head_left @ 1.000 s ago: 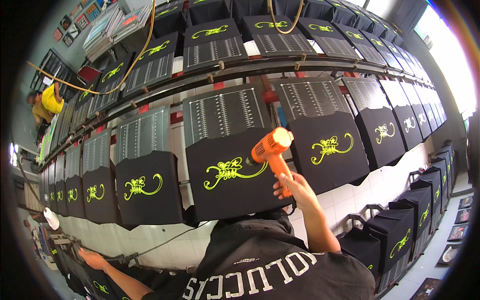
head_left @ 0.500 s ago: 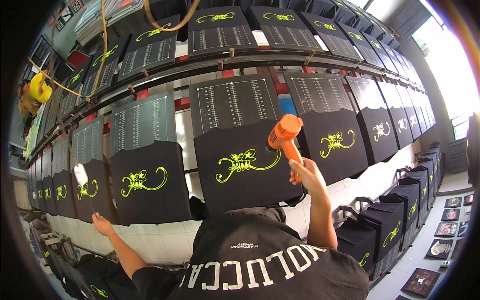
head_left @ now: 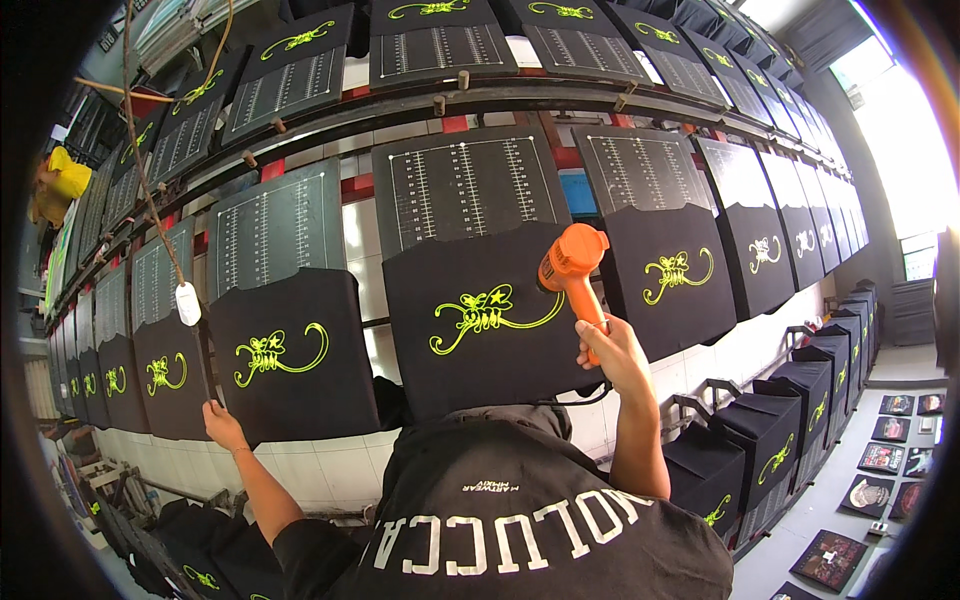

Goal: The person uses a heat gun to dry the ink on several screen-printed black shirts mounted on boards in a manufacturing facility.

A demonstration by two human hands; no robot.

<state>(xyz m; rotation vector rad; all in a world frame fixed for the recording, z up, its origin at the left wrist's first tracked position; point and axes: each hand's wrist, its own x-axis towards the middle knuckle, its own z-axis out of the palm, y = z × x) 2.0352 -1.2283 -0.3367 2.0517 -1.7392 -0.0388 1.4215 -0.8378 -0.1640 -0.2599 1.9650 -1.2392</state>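
Note:
My right hand (head_left: 612,352) is wrapped round the handle of an orange heat gun (head_left: 575,255). Its dark nozzle points down and left, over the right end of a neon-yellow print on a black shirt (head_left: 480,375). This shirt is stretched over a dark board (head_left: 465,190) marked with white scales. At the left, my left hand (head_left: 224,426) is closed, apparently on a thin dark cord that runs below a white oblong piece (head_left: 188,303). This hand is close to the lower edge of another printed black shirt (head_left: 295,385).
Rows of boards with printed black shirts extend to both sides, behind a rail (head_left: 350,112) with pegs. A cable (head_left: 145,180) hangs down to the white piece. More shirts (head_left: 760,440) line the lower right. A person in yellow (head_left: 65,180) is at the far left.
My left hand has moved up and right, and the white piece has shifted right and up. My right hand still holds the heat gun over the print, almost unmoved.

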